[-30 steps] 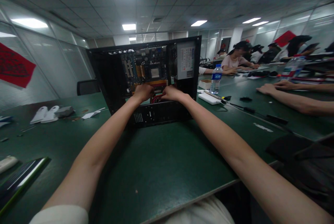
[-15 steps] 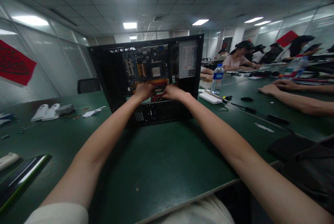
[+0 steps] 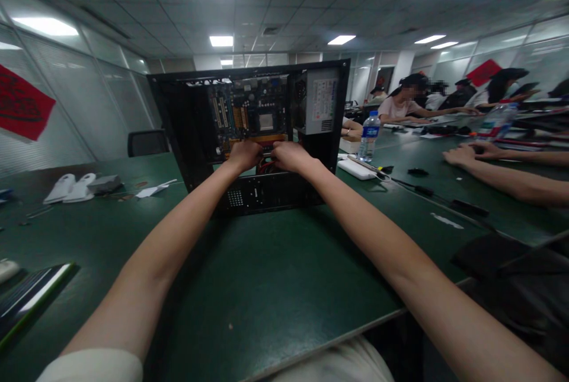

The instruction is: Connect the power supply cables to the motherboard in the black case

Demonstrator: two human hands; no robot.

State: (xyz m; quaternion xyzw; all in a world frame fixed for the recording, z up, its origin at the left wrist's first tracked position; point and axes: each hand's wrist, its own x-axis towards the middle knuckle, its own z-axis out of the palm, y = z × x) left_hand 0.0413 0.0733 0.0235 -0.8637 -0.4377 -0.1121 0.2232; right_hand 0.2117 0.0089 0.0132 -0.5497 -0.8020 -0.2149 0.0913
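A black computer case (image 3: 178, 127) stands upright in front of me with its side open. Inside it are a motherboard (image 3: 249, 106) and, at the upper right, a grey power supply (image 3: 323, 106). Both my hands reach into the lower middle of the case, close together. My left hand (image 3: 245, 155) has its fingers curled by the board's lower edge. Just to its right, my right hand (image 3: 291, 156) is closed at a bundle of red and black cables (image 3: 265, 167). The fingertips of both hands are largely hidden, and what the left one grips cannot be made out.
On the right stand a water bottle (image 3: 369, 136) and a white box-shaped device (image 3: 357, 167) with cables. White slippers (image 3: 71, 188) and a grey block (image 3: 105, 184) lie left. A co-worker's hands (image 3: 471, 153) rest at the right; other people sit behind.
My right hand has shifted slightly left and up, nearer to my left hand. The left hand stays almost in place. The co-worker in the back has stretched an arm out to the right.
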